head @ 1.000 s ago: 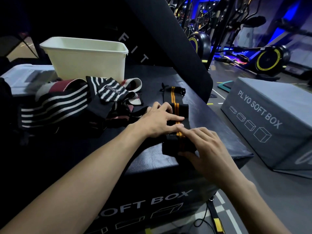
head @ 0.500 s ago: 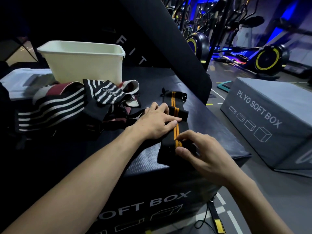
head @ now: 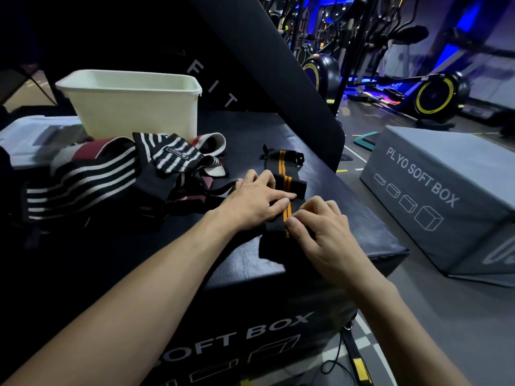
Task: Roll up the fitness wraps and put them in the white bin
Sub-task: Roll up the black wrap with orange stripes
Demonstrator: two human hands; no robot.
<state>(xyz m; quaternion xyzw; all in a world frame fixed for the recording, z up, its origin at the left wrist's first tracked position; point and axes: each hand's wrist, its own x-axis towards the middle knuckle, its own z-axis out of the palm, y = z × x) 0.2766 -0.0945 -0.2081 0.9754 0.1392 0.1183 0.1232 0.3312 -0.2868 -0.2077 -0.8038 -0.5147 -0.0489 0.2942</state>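
Note:
A black wrap with two orange stripes (head: 283, 174) lies lengthwise on the dark soft box (head: 245, 268), its near end close to the box's front edge. My left hand (head: 256, 201) presses flat on the wrap's middle with straight fingers. My right hand (head: 320, 232) has its fingers curled over the wrap's near end and pinches it; whether a roll has formed under them is hidden. A heap of black-and-white and maroon striped wraps (head: 92, 174) lies to the left. The white bin (head: 131, 104) stands behind that heap, and its inside is not visible.
A tall black slanted pad (head: 278, 68) rises behind the box. A second grey soft box (head: 446, 196) stands on the floor to the right. Exercise bikes (head: 434, 93) fill the back of the room. A strap and cable (head: 354, 358) hang by the box's front corner.
My right hand has moved forward along the wrap's near end toward my left hand. My left hand stays pressed on the middle of the wrap.

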